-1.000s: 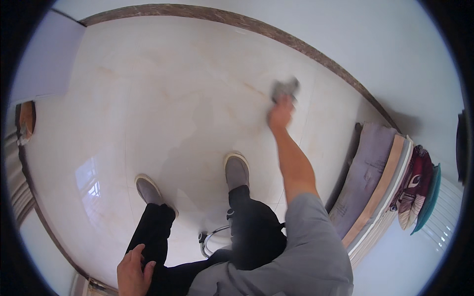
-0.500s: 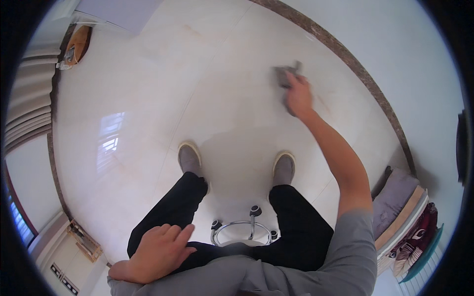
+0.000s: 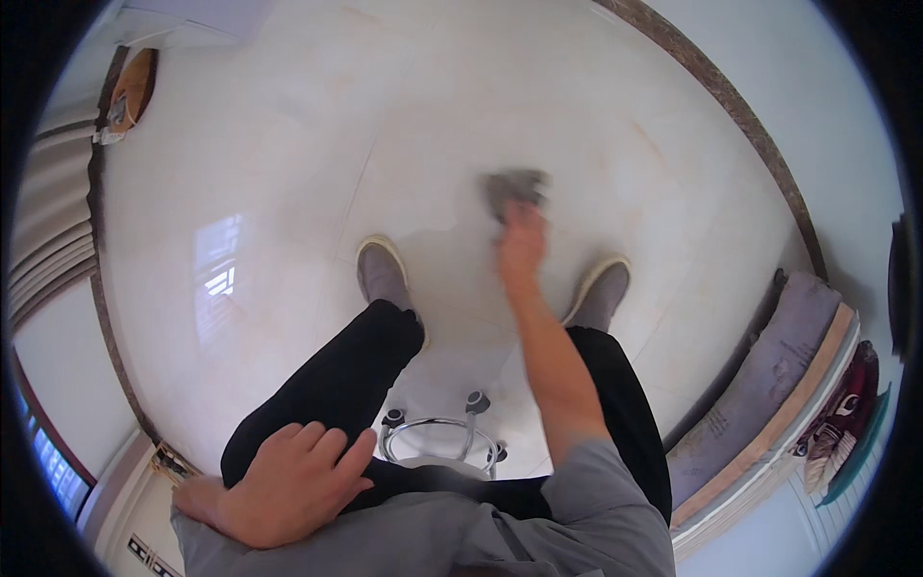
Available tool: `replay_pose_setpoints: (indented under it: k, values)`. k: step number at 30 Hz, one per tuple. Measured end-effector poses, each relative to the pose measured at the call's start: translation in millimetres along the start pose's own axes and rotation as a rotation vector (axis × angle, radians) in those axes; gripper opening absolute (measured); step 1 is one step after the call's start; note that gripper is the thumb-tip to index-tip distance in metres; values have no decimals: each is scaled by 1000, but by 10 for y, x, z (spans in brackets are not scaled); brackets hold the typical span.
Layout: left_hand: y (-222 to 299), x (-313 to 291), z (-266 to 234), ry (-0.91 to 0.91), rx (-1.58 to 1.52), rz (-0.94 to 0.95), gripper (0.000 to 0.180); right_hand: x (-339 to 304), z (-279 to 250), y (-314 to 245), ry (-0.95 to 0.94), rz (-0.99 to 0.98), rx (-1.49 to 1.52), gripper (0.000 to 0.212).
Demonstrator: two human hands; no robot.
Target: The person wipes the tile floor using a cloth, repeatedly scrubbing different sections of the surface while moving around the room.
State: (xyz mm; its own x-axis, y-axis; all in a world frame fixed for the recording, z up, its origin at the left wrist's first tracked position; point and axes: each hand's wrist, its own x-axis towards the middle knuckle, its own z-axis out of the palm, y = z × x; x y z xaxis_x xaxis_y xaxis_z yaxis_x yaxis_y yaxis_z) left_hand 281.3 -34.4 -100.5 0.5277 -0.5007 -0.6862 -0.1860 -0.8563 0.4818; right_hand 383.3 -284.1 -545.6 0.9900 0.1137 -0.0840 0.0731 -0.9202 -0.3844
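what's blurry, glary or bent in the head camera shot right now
Head view: the right hand and the grey cloth-like thing in it are smeared, likely by motion, while the left hand looks sharper; head view: bright window-like glare on the glossy floor, left side; head view: brown skirting curves at upper right, with black corners.

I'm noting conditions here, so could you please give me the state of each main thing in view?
Grey cloth: bunched, blurred; wetness unclear
Right hand: gripping the cloth
Left hand: loosely open, no object visible
Grey shoes: worn, set apart
Wheeled stool: upright
Curtain: gathered in folds
Tile floor: glossy, reflecting light
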Motion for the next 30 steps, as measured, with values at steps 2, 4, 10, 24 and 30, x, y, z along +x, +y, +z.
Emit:
replay_pose_setpoints:
  k: [2,4,10,24,30]
  values:
    - [-44,-114,13,22,-8,38,54,-280,-399,548,-30,290,-144,48]
    - [-29,-195,105,50,17,183,52,-341,-571,1221,12,547,-175,47]
    - [-7,-515,390,37,73,179,47,-40,-500,88,107,360,97,50]
    - [-202,-631,616,-51,37,101,56,-578,-544,1547,98,487,-322,59]
    - [-162,-800,738,79,46,229,52,-481,-1343,1909,173,717,263,43]
